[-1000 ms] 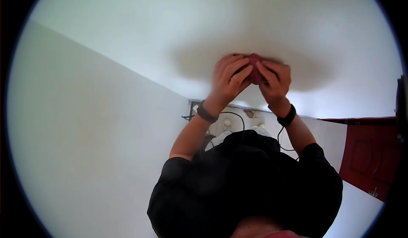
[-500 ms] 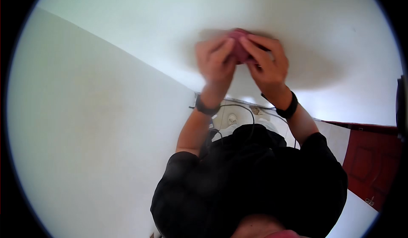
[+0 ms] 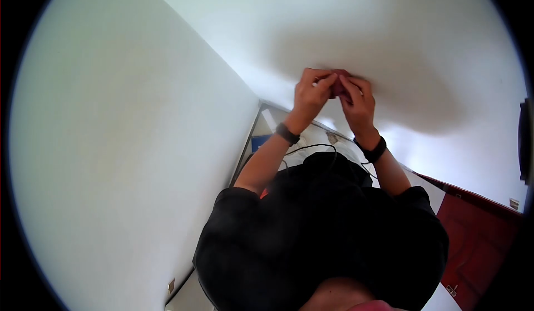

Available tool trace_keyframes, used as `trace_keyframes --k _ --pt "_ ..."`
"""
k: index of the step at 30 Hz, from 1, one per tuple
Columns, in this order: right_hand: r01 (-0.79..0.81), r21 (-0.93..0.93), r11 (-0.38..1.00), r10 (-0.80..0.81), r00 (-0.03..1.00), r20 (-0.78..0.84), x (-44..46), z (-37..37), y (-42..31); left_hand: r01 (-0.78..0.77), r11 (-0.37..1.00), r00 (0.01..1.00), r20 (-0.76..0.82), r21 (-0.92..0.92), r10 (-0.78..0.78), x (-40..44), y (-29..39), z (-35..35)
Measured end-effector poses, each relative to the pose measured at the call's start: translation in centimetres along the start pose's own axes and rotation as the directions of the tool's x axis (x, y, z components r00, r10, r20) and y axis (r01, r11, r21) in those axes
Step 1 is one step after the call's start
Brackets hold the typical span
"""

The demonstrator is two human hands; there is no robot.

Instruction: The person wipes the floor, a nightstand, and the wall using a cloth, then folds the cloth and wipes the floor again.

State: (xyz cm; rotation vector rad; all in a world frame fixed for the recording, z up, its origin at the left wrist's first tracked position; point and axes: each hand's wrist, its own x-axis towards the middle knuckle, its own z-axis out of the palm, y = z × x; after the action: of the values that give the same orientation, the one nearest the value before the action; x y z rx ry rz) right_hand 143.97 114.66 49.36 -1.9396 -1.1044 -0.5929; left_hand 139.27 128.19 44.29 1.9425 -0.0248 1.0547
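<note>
Object (image 3: pixel 338 89), small, dark red, material unclear, upper centre. Bare left hand (image 3: pixel 310 96) and right hand (image 3: pixel 360 105) pinch it, both closely curled.

The person wears a plain black shirt (image 3: pixel 322 227) with short sleeves (image 3: pixel 235 202). From its middle, a black left wristband (image 3: pixel 287 134) sits at 11 o'clock, a black right wristband (image 3: pixel 375 150) at 1 o'clock.

Indoor room — seemingly a home, pale walls (image 3: pixel 128 144), red panelled door (image 3: pixel 478 233)
</note>
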Motion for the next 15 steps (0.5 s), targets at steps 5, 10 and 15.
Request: trace_keyframes --k 5,10,15 --pt "0.1 0.051 0.994 -0.094 0.99 -0.109 5.9 0.9 -4.7 -0.229 0.964 0.932 -0.254 0.136 0.258 5.8 2.6 -4.4" --pt "0.116 -0.096 0.989 -0.139 0.95 -0.281 7.1 -1.8 -5.0 -0.385 0.905 0.856 -0.297 0.181 0.424 9.2 5.6 -3.2" --pt "-0.094 -0.006 0.996 0.09 0.967 -0.24 0.8 -1.7 0.2 -0.344 0.937 0.908 -0.233 0.058 0.348 6.2 4.8 0.4"
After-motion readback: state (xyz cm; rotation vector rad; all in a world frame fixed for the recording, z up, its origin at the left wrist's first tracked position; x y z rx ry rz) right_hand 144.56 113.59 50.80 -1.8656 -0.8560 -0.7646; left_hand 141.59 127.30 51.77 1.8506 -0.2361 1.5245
